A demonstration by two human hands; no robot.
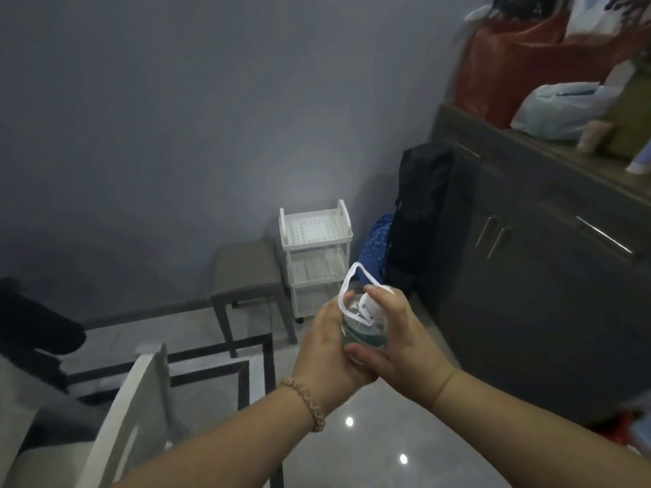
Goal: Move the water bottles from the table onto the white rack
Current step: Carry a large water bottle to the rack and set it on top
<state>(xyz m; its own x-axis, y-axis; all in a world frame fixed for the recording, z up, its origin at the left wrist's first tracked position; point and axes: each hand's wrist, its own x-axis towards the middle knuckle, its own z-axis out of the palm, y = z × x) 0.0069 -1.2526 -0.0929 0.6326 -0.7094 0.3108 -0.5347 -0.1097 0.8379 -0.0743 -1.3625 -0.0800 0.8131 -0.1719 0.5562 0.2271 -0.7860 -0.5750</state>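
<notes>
— Both hands were on it in the head view: the left hand [326, 341] wrapped the side of the small clear plastic water bottle [363, 329], and the right hand [391, 332] cupped the other side with a finger laid over the white round cap [374, 308]. Neither was loose; both were closed around the bottle.

— Where was the bottle, then?

— Up in the air in front of the person, over the glossy grey floor [370, 434], well apart from the white three-tier plastic rack [315, 255] standing by the wall next to the grey stool [246, 272]. The rack's top tray looked bare.

— How would it handle, by your reckoning?

— Fairly light, I judged, being small; water seemed to sit low in it, though the hands hid most of the body. Thin clear plastic of that kind likely gives under a hard squeeze, and could be slick if wet, so a firm wrap around the middle suited it better than a pinch.

— And the white loop?

— A thin white carrying strap [347, 287] arched up from the neck. It looked soft and would let the bottle swing, so I would hold the body and set it upright on a tray.

— Any worktop in view?

— Only a glass-topped, black-framed worktop [211, 361] at the lower left, blurred.
</notes>
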